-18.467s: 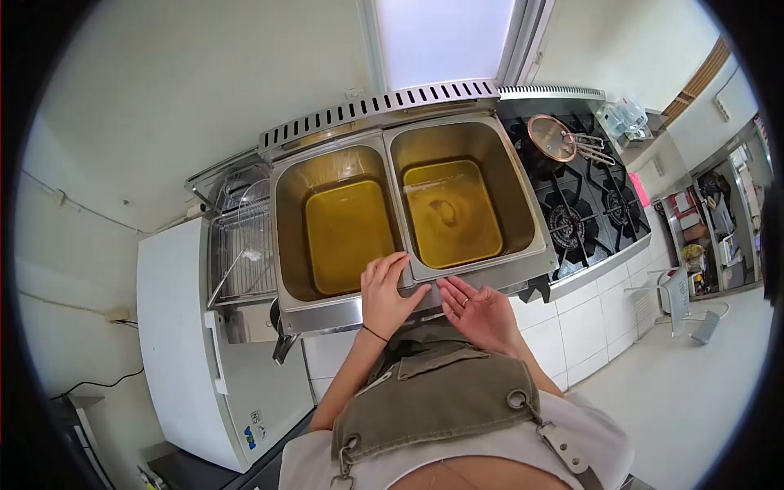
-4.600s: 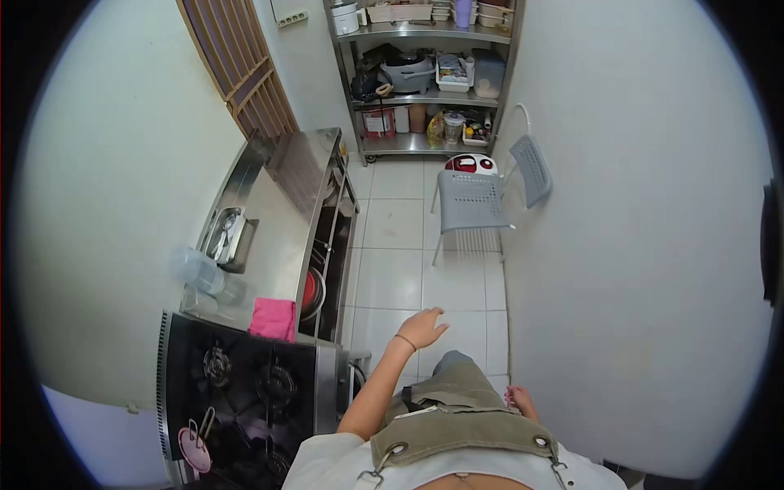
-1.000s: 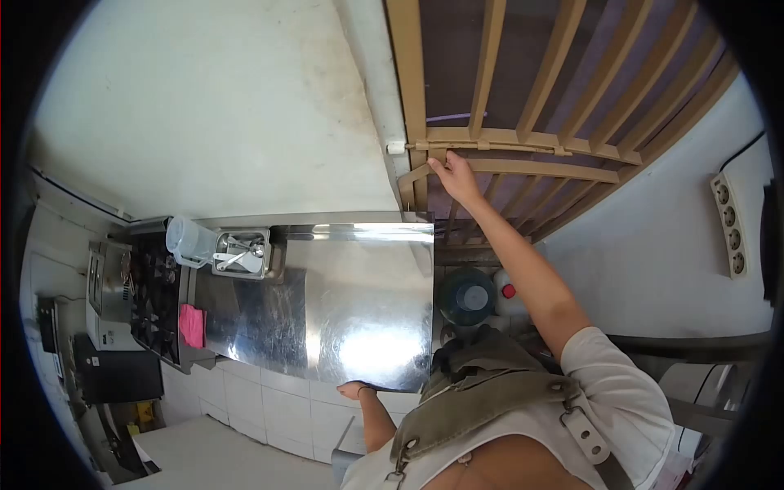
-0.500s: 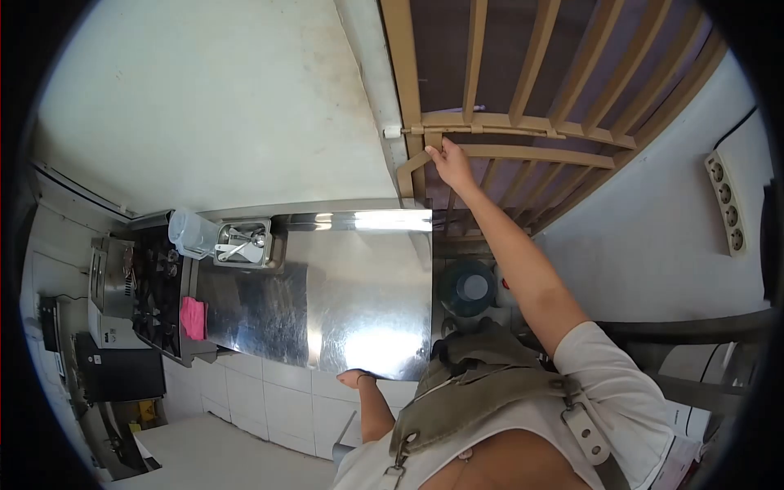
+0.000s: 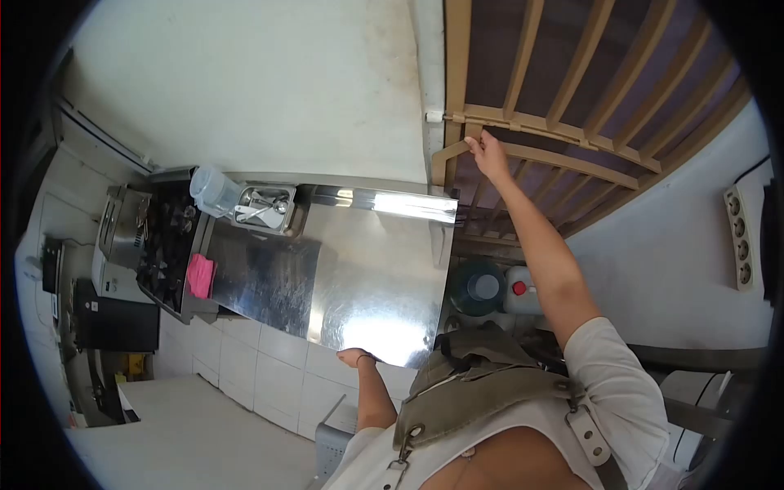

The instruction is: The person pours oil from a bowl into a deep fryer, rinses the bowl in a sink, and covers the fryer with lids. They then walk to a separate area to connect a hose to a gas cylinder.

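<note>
We can't make out our L hand's (image 5: 351,357) fingers at worktop's (image 5: 376,269) near edge. Gate (image 5: 523,57) cut off at far R; white jug (image 5: 520,300) part-hidden by R arm (image 5: 543,245); utensils (image 5: 265,210) too sm. to ID.

R arm (image 5: 545,260) ext. fwd w/ R grip (image 5: 490,158) curled; L grip (image 5: 352,357) lower, part-hidden.

Glaring on Steel, Blackening at Corners

Burning white on the steel counter (image 5: 384,253), spreading softly across the pale wall (image 5: 278,90), looking dim beyond the tan gate (image 5: 581,61), losing detail over the dark stove (image 5: 167,253), bowing straight lines towards the rim.
</note>
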{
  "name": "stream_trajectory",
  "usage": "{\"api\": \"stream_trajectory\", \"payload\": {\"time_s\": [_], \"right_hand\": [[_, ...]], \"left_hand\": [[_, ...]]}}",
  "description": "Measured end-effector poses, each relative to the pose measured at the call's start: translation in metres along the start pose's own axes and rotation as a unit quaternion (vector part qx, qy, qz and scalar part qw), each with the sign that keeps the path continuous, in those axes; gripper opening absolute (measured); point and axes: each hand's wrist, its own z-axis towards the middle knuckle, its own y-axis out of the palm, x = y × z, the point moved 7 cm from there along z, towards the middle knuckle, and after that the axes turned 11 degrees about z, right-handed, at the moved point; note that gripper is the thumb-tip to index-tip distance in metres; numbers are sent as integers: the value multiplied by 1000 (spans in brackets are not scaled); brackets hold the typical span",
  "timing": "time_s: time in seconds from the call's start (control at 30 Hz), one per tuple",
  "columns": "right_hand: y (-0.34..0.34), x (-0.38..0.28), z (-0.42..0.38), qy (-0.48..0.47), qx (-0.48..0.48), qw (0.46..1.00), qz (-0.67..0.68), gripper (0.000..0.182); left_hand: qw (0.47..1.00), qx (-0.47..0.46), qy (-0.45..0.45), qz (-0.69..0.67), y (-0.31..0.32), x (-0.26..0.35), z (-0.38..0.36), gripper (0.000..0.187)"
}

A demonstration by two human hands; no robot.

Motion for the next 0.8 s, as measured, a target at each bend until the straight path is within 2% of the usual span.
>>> {"api": "stream_trajectory", "payload": {"time_s": [0.1,0.17,0.23,0.3,0.33,0.4,0.47,0.53,0.63,0.67,0.7,0.77,0.8], "right_hand": [[-1,-9,-1,-19,-6,1000,-19,28],[-1,-14,-3,8,-3,1000,11,27],[-12,-10,-2,-18,2,1000,-6,26],[-30,-16,-11,35,5,996,85,24],[-36,-20,-10,34,4,996,82,24],[-47,-18,-13,81,-33,992,88,24],[-51,-18,-13,77,-37,993,75,24],[-50,-18,-11,80,-57,994,40,27],[-52,-26,-8,51,-44,998,-9,27],[-52,-21,-4,44,-33,998,14,27],[-52,-15,1,46,-33,998,14,27],[-55,-7,13,44,-34,995,-88,27],[-56,-6,16,44,-33,995,-88,27]], "left_hand": [[1000,22,1,15,-1,-7,5,60],[999,34,5,15,2,-13,19,59],[999,24,2,-23,6,-17,28,58],[1000,1,11,-7,14,-28,52,57],[999,16,10,-31,9,-19,33,56],[997,-15,-5,-72,7,-11,15,55],[997,-28,-1,-74,11,-12,14,55],[992,-22,-41,-121,-1,10,-31,56],[993,-56,-11,-106,13,-13,18,57],[999,-21,19,-40,22,-42,78,57],[999,-19,20,-37,19,-40,71,57],[1000,3,28,5,12,-27,46,57],[999,-23,16,-33,16,-31,51,57]]}}
